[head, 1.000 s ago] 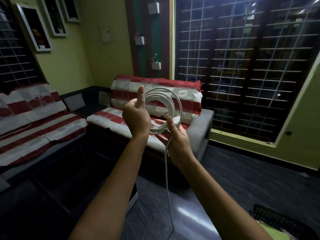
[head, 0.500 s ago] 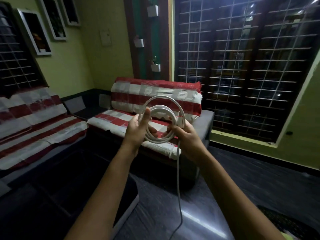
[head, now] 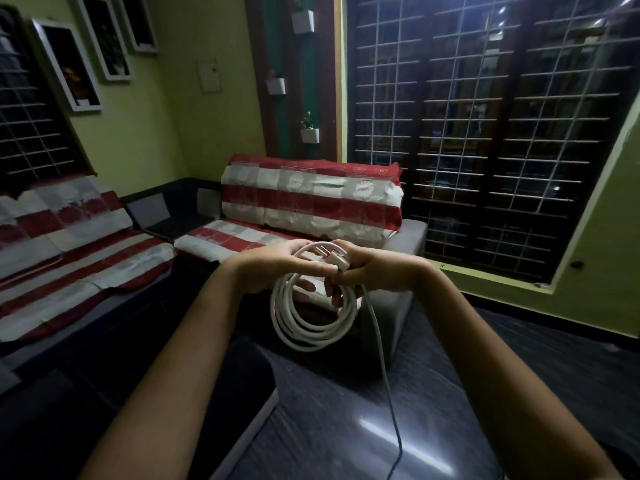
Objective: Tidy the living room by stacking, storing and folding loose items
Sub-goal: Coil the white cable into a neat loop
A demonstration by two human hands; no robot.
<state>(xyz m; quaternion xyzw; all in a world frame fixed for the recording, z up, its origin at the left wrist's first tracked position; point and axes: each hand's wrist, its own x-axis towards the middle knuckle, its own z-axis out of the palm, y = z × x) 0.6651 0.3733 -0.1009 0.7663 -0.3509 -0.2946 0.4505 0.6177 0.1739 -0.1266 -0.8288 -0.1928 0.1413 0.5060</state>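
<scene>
Head view, single frame. Both bare arms reached forward, hands meeting at chest height in front of a sofa. A white cable [head: 313,318], wound into a coil of several loops, hung below the hands in mid-air, touching no furniture. The left hand [head: 277,268] lay across the top of the coil, fingers fairly straight and pointing right, passed through the loops so the coil hung over them; thumb not clearly visible. The right hand [head: 374,271] had its fingers curled, pinching the top of the coil together with a white plug [head: 335,257] that carried a small red mark; the lower fingers curled behind the loops. One loose strand of the cable ran from under the right hand straight down toward the dark floor [head: 346,427] and left the frame at the bottom edge. Couldn't tell where that end went.

Behind the hands stood the grey sofa [head: 408,237] draped with a red-and-white striped cover [head: 311,199]. A second seat [head: 69,258] with the same striped cover stood at the left, at a right angle to the first. A dark low table [head: 207,393] was at lower left, near the left forearm. A large window with a white grille [head: 485,133] filled the right wall, dark outside. Green-yellow walls, framed pictures [head: 83,64] upper left, small white wall planters [head: 310,135] on a dark strip between wall and window. Lighting was dim, details soft.
</scene>
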